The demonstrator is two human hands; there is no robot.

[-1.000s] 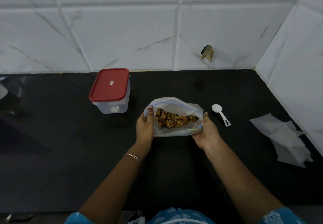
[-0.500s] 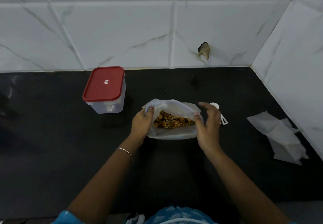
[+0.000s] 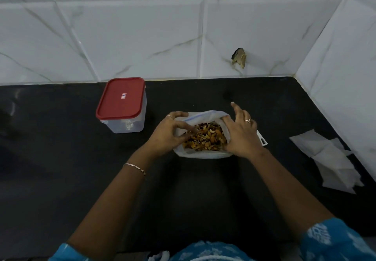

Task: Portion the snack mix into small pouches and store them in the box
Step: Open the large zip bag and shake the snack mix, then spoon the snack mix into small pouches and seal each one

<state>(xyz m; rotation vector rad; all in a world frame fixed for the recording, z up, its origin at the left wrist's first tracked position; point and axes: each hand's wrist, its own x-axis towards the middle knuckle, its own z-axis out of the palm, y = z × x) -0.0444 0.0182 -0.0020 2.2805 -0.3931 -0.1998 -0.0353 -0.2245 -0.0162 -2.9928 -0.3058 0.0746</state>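
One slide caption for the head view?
Both hands spread open the snack mix bag; red-lidded box stays shut.

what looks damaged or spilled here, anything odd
One thing: a chipped hole in the wall tile above the counter, with a broken, brownish edge. Nothing has spilled; the snack mix sits inside the open bag, and the box stands upright and lidded.

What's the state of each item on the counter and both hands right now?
snack bag: open, mouth spread wide, mix exposed
snack mix: loose inside the bag
box: closed, red lid on
pouches: flat, in a loose pile, apparently unfilled
scoop: on the counter, mostly hidden behind the right hand
left hand: on the bag's left edge
right hand: on the bag's right edge, fingers splayed
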